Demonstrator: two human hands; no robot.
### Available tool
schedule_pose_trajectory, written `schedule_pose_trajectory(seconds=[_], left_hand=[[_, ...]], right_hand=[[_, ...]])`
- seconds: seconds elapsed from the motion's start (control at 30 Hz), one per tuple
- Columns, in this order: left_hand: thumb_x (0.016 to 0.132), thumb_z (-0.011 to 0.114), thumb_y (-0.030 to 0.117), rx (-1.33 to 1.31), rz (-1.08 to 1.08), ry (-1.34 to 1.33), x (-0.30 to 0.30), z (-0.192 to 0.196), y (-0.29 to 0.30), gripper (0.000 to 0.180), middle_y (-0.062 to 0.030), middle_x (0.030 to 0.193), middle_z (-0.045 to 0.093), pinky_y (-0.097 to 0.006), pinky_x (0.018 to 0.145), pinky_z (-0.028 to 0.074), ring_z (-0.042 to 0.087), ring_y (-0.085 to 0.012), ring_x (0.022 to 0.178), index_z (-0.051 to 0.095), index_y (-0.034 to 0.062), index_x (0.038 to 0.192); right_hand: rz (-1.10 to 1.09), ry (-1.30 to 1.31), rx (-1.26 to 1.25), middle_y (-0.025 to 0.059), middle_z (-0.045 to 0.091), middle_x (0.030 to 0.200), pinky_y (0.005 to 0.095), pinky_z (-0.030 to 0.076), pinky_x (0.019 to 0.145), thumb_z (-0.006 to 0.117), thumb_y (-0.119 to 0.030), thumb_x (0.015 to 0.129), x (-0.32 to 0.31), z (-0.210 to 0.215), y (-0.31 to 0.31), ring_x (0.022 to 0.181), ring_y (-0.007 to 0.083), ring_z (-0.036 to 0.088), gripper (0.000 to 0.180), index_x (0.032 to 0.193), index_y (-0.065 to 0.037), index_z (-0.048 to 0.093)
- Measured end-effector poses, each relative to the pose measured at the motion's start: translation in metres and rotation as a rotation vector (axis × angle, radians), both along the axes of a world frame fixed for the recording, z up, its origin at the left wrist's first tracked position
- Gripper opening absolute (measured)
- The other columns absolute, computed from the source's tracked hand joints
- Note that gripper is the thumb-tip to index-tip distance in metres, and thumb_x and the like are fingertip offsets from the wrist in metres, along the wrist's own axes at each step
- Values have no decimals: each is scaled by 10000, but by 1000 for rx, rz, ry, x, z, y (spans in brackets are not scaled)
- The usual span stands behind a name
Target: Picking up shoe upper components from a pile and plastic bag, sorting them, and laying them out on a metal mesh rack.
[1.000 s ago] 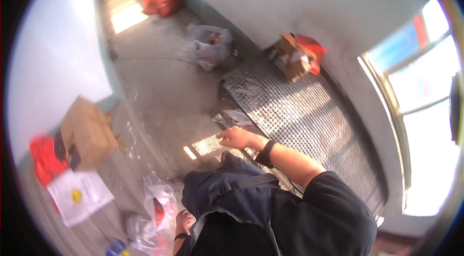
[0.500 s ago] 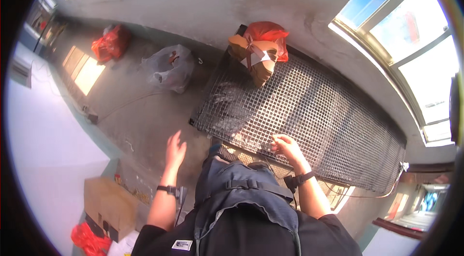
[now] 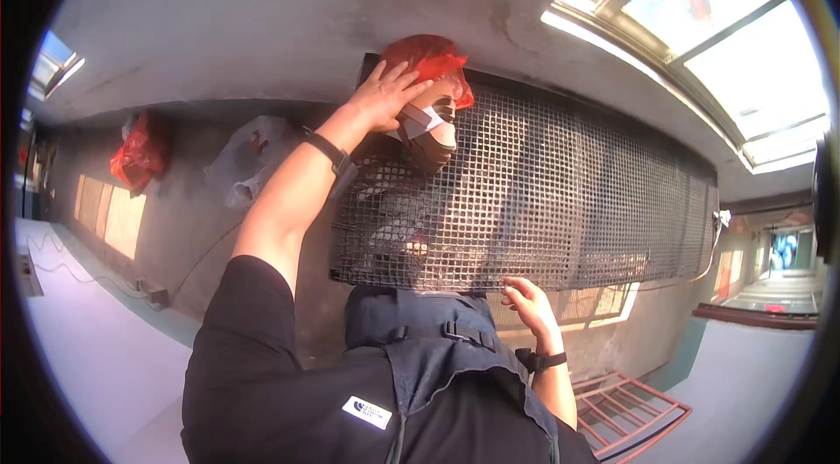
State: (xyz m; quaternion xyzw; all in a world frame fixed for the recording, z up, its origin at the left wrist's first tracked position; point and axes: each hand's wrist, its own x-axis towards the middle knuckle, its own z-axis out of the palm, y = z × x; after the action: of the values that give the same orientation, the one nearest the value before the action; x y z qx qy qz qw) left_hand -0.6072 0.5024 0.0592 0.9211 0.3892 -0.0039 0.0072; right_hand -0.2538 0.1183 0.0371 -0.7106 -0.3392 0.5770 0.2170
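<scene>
My left hand (image 3: 388,96) stretches forward with its fingers spread over the near-left side of a brown bundle (image 3: 435,151) with a white patch on it. The hand covers part of the bundle, and I cannot tell how firmly it touches. Right behind it sits a red plastic bag (image 3: 424,51). Both rest at the far left end of a black wire-mesh panel (image 3: 542,175). My right hand (image 3: 528,305) hovers by the panel's near edge, fingers loosely bent and apart, with nothing seen in them.
On the floor to the left are a clear plastic bag (image 3: 248,158) and another red bag (image 3: 140,153). A grey wall (image 3: 262,26) runs behind the panel, with a window (image 3: 700,26) at right. A reddish metal rack (image 3: 626,411) stands at the lower right.
My left hand has reached forward and right, from above the floor to the brown bundle. My right hand has drawn back slightly to the panel's near edge. The view has turned and shifted.
</scene>
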Motion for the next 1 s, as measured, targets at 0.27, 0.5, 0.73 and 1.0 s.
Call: schedule_pose_trajectory(seconds=[0.27,0.5,0.73,1.0], left_hand=[[706,784,224,-283,320,-409,7,10,-32,909,-120,1151,606,-422,904,542,635,-338,1074,416,266,1536],[859,807,106,-200,840,-1092,9,-44,-131,812,-178,1436,525,-355,1049,480,573,-237,1257,365,-10,1530],[848,815,214,-437,876,-999,36,-56,-176,847,-169,1285,584,-347,816,541,614,-206,902,367,68,1551],[906,739,121,-285,636,-1028,22,-43,-191,464,-64,1044,572,-303,746,540,612,-152,820,563,57,1330]], right_hand=[[-35,69,21,78,699,1113,278,557,803,666,-132,977,28,-38,14,854,125,663,350,1295,8,633],[431,-97,237,148,732,1127,335,560,866,664,-235,966,36,-52,91,951,193,711,393,1281,0,641],[700,-132,440,163,730,1100,379,554,878,650,-306,933,-4,-34,161,985,298,708,384,1211,-42,681],[434,33,534,153,716,1069,341,567,808,643,-167,941,-97,0,197,924,232,710,343,1247,-12,648]])
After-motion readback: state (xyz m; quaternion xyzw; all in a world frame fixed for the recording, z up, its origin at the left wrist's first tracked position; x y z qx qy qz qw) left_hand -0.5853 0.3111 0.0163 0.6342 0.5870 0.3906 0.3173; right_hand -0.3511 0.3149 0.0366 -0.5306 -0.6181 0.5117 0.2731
